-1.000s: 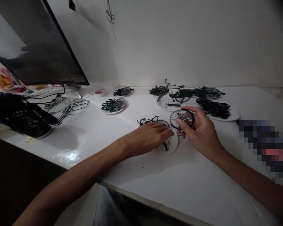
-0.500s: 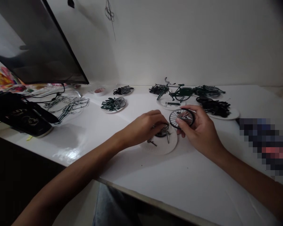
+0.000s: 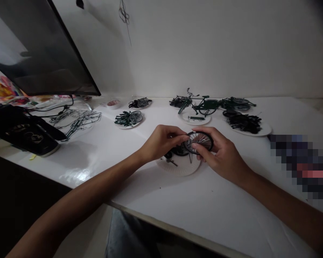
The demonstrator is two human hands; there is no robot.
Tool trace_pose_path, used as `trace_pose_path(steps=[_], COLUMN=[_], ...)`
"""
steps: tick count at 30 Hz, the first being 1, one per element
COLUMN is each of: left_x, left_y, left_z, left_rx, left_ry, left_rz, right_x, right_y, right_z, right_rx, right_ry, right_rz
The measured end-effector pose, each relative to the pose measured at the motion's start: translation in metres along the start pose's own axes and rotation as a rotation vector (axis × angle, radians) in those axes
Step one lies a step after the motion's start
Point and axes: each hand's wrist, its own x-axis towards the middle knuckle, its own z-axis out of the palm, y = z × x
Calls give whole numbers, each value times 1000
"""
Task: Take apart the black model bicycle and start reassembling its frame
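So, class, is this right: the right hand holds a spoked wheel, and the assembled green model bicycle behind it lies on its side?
Not quite: the head view shows the assembled green model bicycle standing upright, not lying on its side. The right hand does hold a spoked wheel.

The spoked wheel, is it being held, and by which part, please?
Yes: the right hand holds the wheel by rim and spokes; the left hand is at its edge.
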Motion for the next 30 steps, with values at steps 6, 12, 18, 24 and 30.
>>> trace_pose_path(steps=[6, 12, 18, 24, 30], left_x=[0, -1, 0, -1, -2], left_y=[4, 3, 2, 1, 6], left_z=[0, 1, 1, 1, 1], left_rx=[-34, -25, -38, -33, -28], left_ry=[-3, -1, -16, -35, -46], left_rz=[-18, -8, -16, -17, -27], right_x=[-1, -2, -3, -3, -4], right_y=[-4, -5, -4, -2, -3], right_z=[-1, 0, 0, 0, 0], right_rx=[67, 84, 126, 118, 98], right_ry=[-82, -96, -149, -169, -168], right_rz=[32, 25, 39, 33, 5])
